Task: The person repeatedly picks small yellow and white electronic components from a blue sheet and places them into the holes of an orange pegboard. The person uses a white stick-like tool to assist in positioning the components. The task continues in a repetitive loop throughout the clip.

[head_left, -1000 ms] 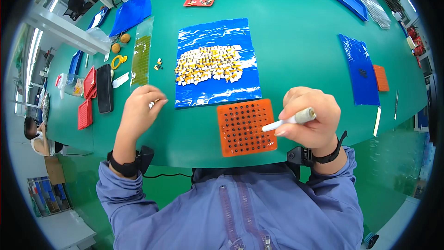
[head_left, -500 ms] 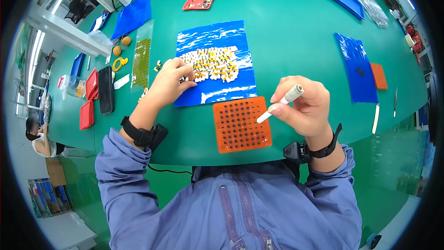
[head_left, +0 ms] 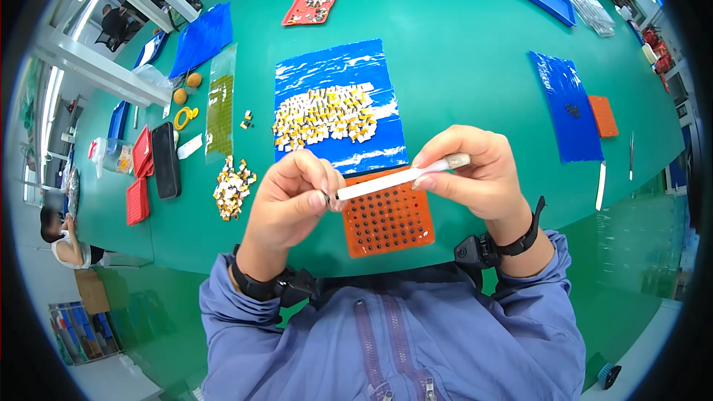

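Note:
In front of my chest, my right hand [head_left: 475, 174] is closed on a slim white pen-like tool [head_left: 382, 181], which lies almost level and points left. My left hand [head_left: 291, 200] is closed in a pinch right at the tool's dark tip; whatever small thing its fingertips hold is too tiny to make out. Partly below both hands lies an orange tray [head_left: 391, 248] with rows of small black pieces in it. Beyond the hands, many small white-and-yellow pieces [head_left: 327, 115] are spread on a blue sheet [head_left: 334, 59].
Left of my left hand sits another heap of similar pieces [head_left: 233, 191]. Further left are a yellow-green strip sheet [head_left: 220, 108], a black case [head_left: 165, 160] and red trays [head_left: 137, 200]. A red tray [head_left: 310, 10] stands at the back; tweezers [head_left: 631, 156] lie right. Someone sits far left.
My left hand has come from the pieces on the blue sheet back and right to the tool's tip. The tool has swung nearly level, with its tip moved left over the tray.

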Demonstrator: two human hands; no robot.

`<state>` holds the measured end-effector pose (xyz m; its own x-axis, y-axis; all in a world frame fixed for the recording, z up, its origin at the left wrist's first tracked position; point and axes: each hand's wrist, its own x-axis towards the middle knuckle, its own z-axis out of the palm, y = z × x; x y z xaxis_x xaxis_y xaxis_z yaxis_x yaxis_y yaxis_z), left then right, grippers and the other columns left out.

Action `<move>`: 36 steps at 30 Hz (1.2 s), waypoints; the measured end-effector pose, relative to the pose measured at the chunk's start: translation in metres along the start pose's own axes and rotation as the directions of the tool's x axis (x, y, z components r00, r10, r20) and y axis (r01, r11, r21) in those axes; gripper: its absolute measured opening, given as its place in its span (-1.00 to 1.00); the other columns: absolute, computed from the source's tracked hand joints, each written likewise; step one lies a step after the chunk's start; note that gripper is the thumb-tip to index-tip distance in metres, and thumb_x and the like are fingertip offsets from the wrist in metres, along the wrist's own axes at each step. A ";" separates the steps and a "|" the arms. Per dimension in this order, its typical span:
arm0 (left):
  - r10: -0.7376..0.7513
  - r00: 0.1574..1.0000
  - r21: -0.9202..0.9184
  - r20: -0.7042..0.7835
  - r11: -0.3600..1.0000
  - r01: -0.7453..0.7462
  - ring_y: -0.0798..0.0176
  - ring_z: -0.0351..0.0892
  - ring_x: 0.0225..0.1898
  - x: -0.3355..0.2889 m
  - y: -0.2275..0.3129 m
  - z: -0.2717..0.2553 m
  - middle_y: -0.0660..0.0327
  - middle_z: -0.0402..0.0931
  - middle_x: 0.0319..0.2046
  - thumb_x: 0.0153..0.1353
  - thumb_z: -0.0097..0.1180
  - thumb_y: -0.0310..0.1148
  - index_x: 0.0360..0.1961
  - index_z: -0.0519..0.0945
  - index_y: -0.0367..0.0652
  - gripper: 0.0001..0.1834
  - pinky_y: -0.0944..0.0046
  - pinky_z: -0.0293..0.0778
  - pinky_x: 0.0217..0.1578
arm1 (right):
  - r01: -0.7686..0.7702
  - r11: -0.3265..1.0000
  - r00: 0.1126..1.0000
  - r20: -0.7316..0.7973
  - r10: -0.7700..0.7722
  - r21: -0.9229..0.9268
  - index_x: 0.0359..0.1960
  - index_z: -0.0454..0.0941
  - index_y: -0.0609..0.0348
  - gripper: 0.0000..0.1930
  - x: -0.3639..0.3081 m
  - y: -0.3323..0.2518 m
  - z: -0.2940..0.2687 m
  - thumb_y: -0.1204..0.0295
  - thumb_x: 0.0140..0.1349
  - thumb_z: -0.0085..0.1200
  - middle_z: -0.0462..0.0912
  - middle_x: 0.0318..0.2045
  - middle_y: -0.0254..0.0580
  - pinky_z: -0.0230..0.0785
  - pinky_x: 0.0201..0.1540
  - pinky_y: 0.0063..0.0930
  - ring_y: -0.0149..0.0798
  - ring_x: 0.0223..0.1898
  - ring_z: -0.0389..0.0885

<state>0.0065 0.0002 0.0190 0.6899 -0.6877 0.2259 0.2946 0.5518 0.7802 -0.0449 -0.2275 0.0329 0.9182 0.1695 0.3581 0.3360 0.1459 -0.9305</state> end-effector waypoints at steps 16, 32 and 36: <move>0.060 0.997 -0.043 0.047 0.997 -0.058 0.29 0.37 -0.47 -0.006 -0.015 -0.003 0.18 0.36 -0.54 0.06 0.07 -0.50 -0.46 0.35 -0.18 -0.87 0.36 0.35 -0.46 | 0.087 0.963 0.993 0.095 -0.065 -0.256 -0.41 0.49 0.30 -0.92 0.006 0.003 0.002 0.59 0.02 0.09 0.55 -0.51 -0.24 0.32 -0.40 -0.61 -0.42 -0.45 0.50; 0.093 0.996 0.000 0.017 0.996 -0.093 0.31 0.38 -0.47 -0.010 -0.014 -0.003 0.19 0.36 -0.54 0.02 0.09 -0.57 -0.46 0.40 -0.25 -0.90 0.38 0.34 -0.44 | 0.240 0.906 0.966 0.175 -0.188 -0.348 -0.44 0.48 0.27 -0.91 0.007 0.004 0.005 0.58 -0.02 0.10 0.52 -0.51 -0.21 0.31 -0.46 -0.52 -0.28 -0.49 0.47; 0.084 0.995 0.018 0.051 0.996 -0.085 0.31 0.38 -0.48 -0.010 -0.014 -0.004 0.19 0.35 -0.55 0.02 0.09 -0.57 -0.47 0.40 -0.26 -0.90 0.38 0.34 -0.45 | 0.262 0.877 0.959 0.214 -0.188 -0.404 -0.44 0.48 0.27 -0.90 0.006 0.005 0.002 0.60 -0.03 0.10 0.51 -0.51 -0.22 0.31 -0.46 -0.53 -0.30 -0.49 0.45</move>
<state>-0.0017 0.0010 0.0029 0.6780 -0.6617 0.3200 0.2230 0.6000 0.7683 -0.0382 -0.2238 0.0304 0.7724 0.3433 0.5344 0.6195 -0.2213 -0.7532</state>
